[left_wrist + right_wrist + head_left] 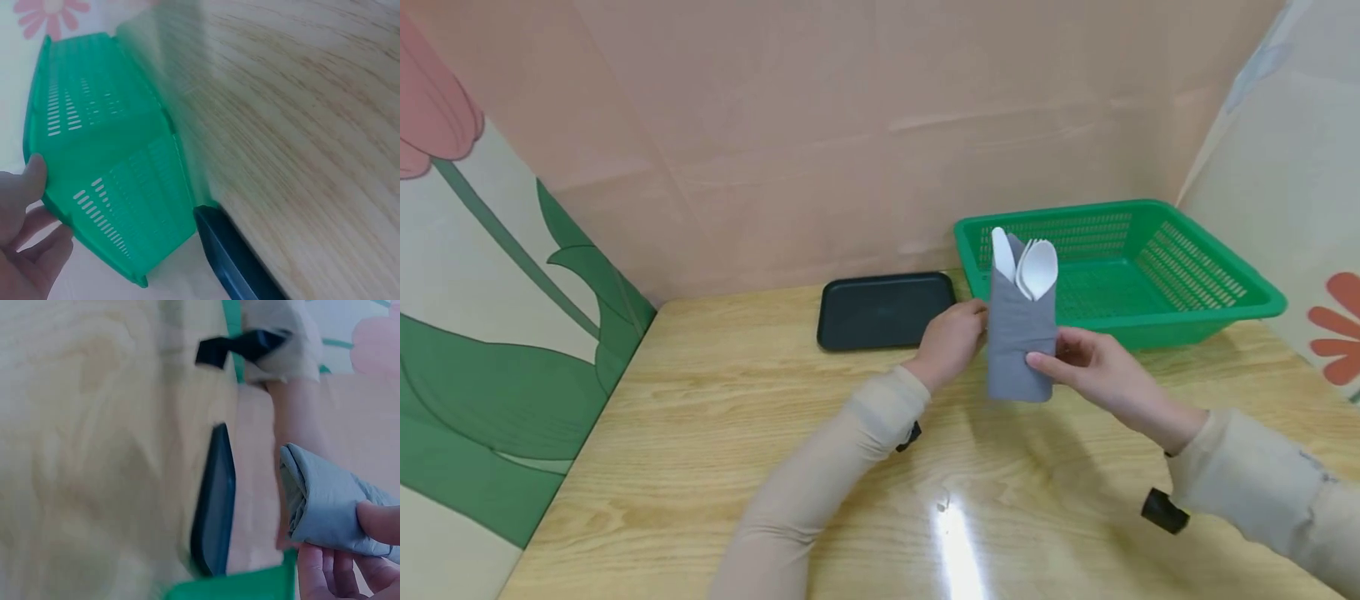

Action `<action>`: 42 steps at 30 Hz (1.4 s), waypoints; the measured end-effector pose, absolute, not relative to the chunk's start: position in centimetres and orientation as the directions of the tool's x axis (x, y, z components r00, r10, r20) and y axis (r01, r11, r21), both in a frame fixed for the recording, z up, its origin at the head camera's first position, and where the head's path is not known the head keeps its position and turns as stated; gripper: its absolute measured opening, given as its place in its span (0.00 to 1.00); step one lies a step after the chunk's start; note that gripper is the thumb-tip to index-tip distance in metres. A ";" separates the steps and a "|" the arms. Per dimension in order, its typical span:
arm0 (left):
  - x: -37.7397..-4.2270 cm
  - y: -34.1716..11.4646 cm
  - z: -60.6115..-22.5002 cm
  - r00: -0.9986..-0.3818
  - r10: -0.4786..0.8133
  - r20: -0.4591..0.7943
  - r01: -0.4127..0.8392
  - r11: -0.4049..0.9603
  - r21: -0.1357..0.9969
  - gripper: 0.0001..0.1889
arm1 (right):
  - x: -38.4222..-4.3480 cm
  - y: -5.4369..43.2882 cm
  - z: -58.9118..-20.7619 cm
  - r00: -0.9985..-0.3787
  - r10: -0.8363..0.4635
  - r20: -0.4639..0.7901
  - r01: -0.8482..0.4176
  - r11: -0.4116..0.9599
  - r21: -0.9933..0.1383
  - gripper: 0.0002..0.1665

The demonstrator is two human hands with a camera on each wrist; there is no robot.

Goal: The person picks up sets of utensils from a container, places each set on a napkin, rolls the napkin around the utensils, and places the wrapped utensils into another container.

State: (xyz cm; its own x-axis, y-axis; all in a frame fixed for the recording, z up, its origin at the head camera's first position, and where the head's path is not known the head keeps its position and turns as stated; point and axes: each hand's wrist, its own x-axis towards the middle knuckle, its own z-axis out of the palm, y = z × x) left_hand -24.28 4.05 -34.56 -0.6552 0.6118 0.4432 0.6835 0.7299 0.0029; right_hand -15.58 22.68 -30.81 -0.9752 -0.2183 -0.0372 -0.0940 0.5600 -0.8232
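My right hand (pixel 1108 375) pinches a folded grey napkin pouch (pixel 1021 354) by its right side, thumb in front, holding it upright above the table. From its top stick a white knife (pixel 1002 254), a white spoon (pixel 1039 268) and the tines of a fork (pixel 1027 247) behind the spoon. In the right wrist view the pouch (pixel 331 503) shows its folded bottom end. My left hand (pixel 951 342) is just left of the pouch, its fingertips partly hidden. In the left wrist view its thumb and loosely bent fingers (pixel 53 250) stand apart with nothing between them.
A green plastic basket (pixel 1180 318) with slotted walls stands at the back right, behind the pouch. Left of it a shallow black tray (pixel 883 312) lies on the wooden table (pixel 715 417). A paper-covered wall (pixel 790 150) rises behind.
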 end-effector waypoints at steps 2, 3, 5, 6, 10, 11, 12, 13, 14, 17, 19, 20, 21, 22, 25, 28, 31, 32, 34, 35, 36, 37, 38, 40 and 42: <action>-24.2 4.2 -34.4 -0.650 0.616 0.445 0.693 0.721 0.015 0.10 | -16.1 23.5 -30.0 -0.975 -0.219 -0.041 -0.091 0.563 -0.821 0.29; -24.1 4.2 -34.4 -0.650 0.618 0.443 0.697 0.716 0.023 0.11 | -16.5 23.8 -29.7 -0.976 -0.216 -0.043 -0.089 0.564 -0.821 0.29; -24.0 4.2 -34.3 -0.651 0.620 0.438 0.707 0.706 0.050 0.13 | -17.1 24.6 -28.9 -0.978 -0.201 -0.056 -0.072 0.574 -0.816 0.30; -24.0 4.2 -34.3 -0.652 0.621 0.434 0.711 0.701 0.065 0.14 | -17.5 25.0 -28.5 -0.980 -0.191 -0.063 -0.062 0.584 -0.810 0.31; -23.9 4.2 -34.4 -0.661 0.618 0.425 0.711 0.698 0.091 0.15 | -19.0 26.0 -27.2 -0.984 -0.155 -0.093 -0.025 0.624 -0.781 0.36; -23.9 4.2 -34.4 -0.665 0.616 0.423 0.709 0.699 0.095 0.15 | -19.4 26.2 -26.9 -0.984 -0.149 -0.096 -0.020 0.632 -0.775 0.37; -23.8 4.2 -34.5 -0.667 0.615 0.421 0.707 0.700 0.098 0.16 | -19.8 26.3 -26.7 -0.985 -0.143 -0.098 -0.016 0.641 -0.768 0.38; -23.8 4.2 -34.5 -0.669 0.614 0.420 0.705 0.703 0.095 0.16 | -20.2 26.4 -26.4 -0.986 -0.136 -0.098 -0.014 0.646 -0.763 0.39; -23.8 4.2 -34.5 -0.669 0.613 0.420 0.703 0.705 0.092 0.16 | -20.6 26.5 -26.2 -0.986 -0.131 -0.100 -0.011 0.656 -0.755 0.40; -23.7 4.2 -34.4 -0.671 0.611 0.419 0.700 0.708 0.089 0.16 | -21.7 26.7 -25.7 -0.988 -0.128 -0.090 -0.021 0.679 -0.734 0.41; -23.7 4.2 -34.4 -0.672 0.611 0.419 0.700 0.709 0.088 0.16 | -22.3 26.8 -25.3 -0.987 -0.135 -0.090 -0.030 0.693 -0.720 0.41; -23.6 4.2 -34.4 -0.673 0.610 0.419 0.699 0.709 0.090 0.16 | -22.6 26.8 -25.2 -0.986 -0.138 -0.089 -0.034 0.701 -0.712 0.41; -23.6 4.2 -34.3 -0.674 0.609 0.418 0.698 0.710 0.092 0.16 | -22.9 26.7 -25.1 -0.986 -0.146 -0.084 -0.044 0.706 -0.707 0.41; -23.6 4.2 -34.3 -0.675 0.608 0.417 0.697 0.711 0.092 0.16 | -23.2 26.7 -25.0 -0.985 -0.152 -0.083 -0.050 0.709 -0.703 0.41; -23.6 4.2 -34.3 -0.676 0.610 0.413 0.700 0.707 0.102 0.16 | -23.9 26.7 -24.8 -0.984 -0.165 -0.063 -0.075 0.714 -0.696 0.40; -23.6 4.2 -34.4 -0.676 0.612 0.411 0.704 0.702 0.112 0.16 | -24.8 26.6 -24.6 -0.984 -0.174 -0.034 -0.102 0.712 -0.695 0.38; -23.5 4.0 -34.4 -0.679 0.609 0.410 0.699 0.707 0.107 0.16 | -26.1 26.4 -24.5 -0.985 -0.170 -0.010 -0.116 0.713 -0.692 0.39; -23.5 4.0 -34.5 -0.681 0.608 0.409 0.697 0.709 0.107 0.16 | -26.5 26.4 -24.4 -0.985 -0.171 -0.007 -0.119 0.712 -0.692 0.39; -23.4 3.9 -34.5 -0.683 0.606 0.408 0.694 0.713 0.100 0.16 | -27.4 26.3 -24.2 -0.985 -0.171 0.002 -0.125 0.713 -0.690 0.40; -23.4 3.9 -34.5 -0.683 0.606 0.409 0.692 0.716 0.094 0.16 | -27.9 26.3 -24.1 -0.985 -0.170 0.007 -0.128 0.713 -0.690 0.41; -23.4 3.8 -34.6 -0.682 0.607 0.409 0.692 0.716 0.092 0.16 | -28.3 26.3 -24.0 -0.985 -0.173 0.013 -0.133 0.709 -0.693 0.41; -23.4 3.8 -34.6 -0.681 0.607 0.409 0.692 0.717 0.088 0.16 | -28.7 26.3 -23.9 -0.984 -0.176 0.023 -0.143 0.707 -0.693 0.41; -23.4 3.8 -34.6 -0.679 0.608 0.411 0.692 0.717 0.083 0.15 | -29.2 26.3 -23.8 -0.984 -0.177 0.034 -0.151 0.708 -0.690 0.41; -23.4 3.8 -34.6 -0.675 0.610 0.414 0.692 0.719 0.069 0.15 | -30.0 26.3 -23.6 -0.981 -0.182 0.064 -0.177 0.718 -0.674 0.39; -23.4 3.9 -34.5 -0.673 0.612 0.415 0.692 0.720 0.059 0.15 | -30.9 26.3 -23.5 -0.975 -0.199 0.095 -0.212 0.731 -0.649 0.36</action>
